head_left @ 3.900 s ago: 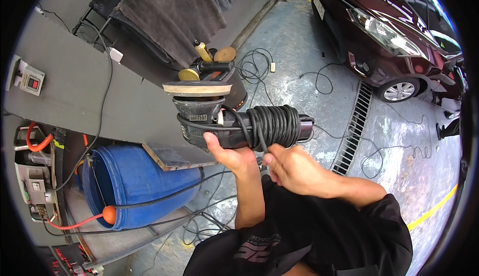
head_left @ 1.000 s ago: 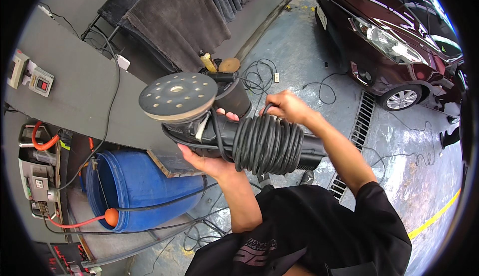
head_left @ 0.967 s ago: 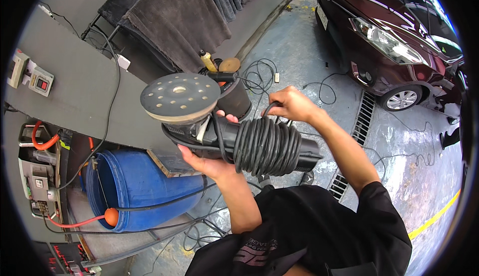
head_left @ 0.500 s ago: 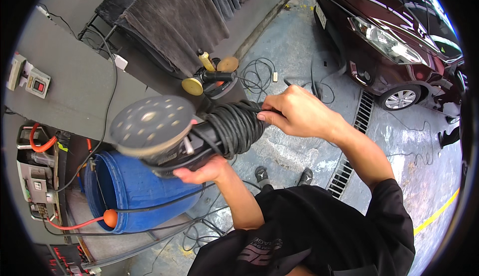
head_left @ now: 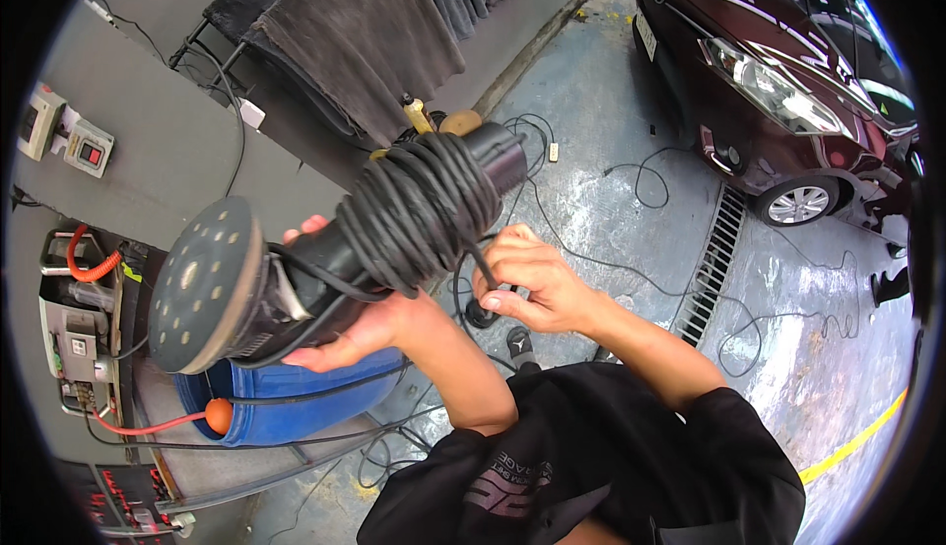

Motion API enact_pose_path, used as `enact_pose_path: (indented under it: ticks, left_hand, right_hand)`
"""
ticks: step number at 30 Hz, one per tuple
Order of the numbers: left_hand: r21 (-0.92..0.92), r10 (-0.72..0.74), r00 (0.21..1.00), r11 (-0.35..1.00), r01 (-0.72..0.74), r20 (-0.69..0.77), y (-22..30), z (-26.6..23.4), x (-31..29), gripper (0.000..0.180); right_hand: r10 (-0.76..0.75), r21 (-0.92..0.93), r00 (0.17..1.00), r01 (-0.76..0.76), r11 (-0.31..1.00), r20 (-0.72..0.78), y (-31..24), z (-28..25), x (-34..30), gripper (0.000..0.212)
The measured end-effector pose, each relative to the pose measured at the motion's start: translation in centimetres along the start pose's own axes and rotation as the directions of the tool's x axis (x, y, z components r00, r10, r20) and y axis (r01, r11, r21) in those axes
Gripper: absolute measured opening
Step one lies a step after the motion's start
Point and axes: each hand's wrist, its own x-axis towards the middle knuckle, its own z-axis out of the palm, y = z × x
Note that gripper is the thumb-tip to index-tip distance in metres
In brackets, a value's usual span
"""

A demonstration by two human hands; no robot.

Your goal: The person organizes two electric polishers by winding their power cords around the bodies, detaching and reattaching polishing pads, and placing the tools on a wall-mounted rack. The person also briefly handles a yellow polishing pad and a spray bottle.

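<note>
My left hand (head_left: pixel 370 333) grips a black polisher (head_left: pixel 320 259) from below, near its head, with fingertips showing on the far side. Its round grey pad (head_left: pixel 202 284), dotted with holes, faces left. Many turns of black power cord (head_left: pixel 419 215) wrap the polisher's body, and the bare handle end sticks out at the upper right. Just right of the coil, my right hand (head_left: pixel 537 284) pinches the cord's loose length between thumb and fingers. A dark piece hangs below those fingers; whether it is the plug I cannot make out.
A blue barrel (head_left: pixel 305 402) lies under the polisher, with an orange ball (head_left: pixel 218 415) on a hose at its mouth. Grey towels (head_left: pixel 360 42) hang on a rack. Loose cables (head_left: pixel 641 269) cross the floor near a drain grate (head_left: pixel 711 264). A dark red car (head_left: pixel 778 62) stands right.
The polisher has tilted, its pad swinging left and down and its handle end rising. My right hand has moved down toward me with the cord, uncovering the handle end.
</note>
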Motion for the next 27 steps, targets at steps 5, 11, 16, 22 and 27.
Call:
enact_pose_path:
  ticks: [5,11,16,22,27]
  left_hand:
    - [0.134,0.15,0.987,0.981,-0.14,-0.065,0.9,1.2,2.5,0.079]
    - [0.168,0.359,0.928,0.925,-0.34,-0.099,0.8,1.8,5.6,0.075]
    - [0.154,0.435,0.885,0.898,-0.413,-0.167,2.9,1.7,7.4,0.069]
    - [0.183,0.384,0.918,0.913,-0.364,-0.094,3.9,1.3,6.8,0.07]
    - [0.128,0.326,0.942,0.94,-0.315,-0.078,2.5,2.1,5.4,0.072]
  right_hand:
    - [0.06,-0.069,0.989,-0.051,0.996,0.138,3.8,-0.7,-3.2,0.019]
    - [0.459,-0.298,0.888,-0.436,0.849,0.006,11.0,-3.1,-16.3,0.027]
    - [0.845,-0.494,0.507,-0.698,0.518,0.169,14.5,-3.6,-26.1,0.023]
    - [0.802,-0.415,0.578,-0.699,0.583,0.152,15.2,0.3,-23.9,0.029]
    - [0.448,0.331,0.872,-0.49,0.806,0.198,4.7,3.0,-8.7,0.041]
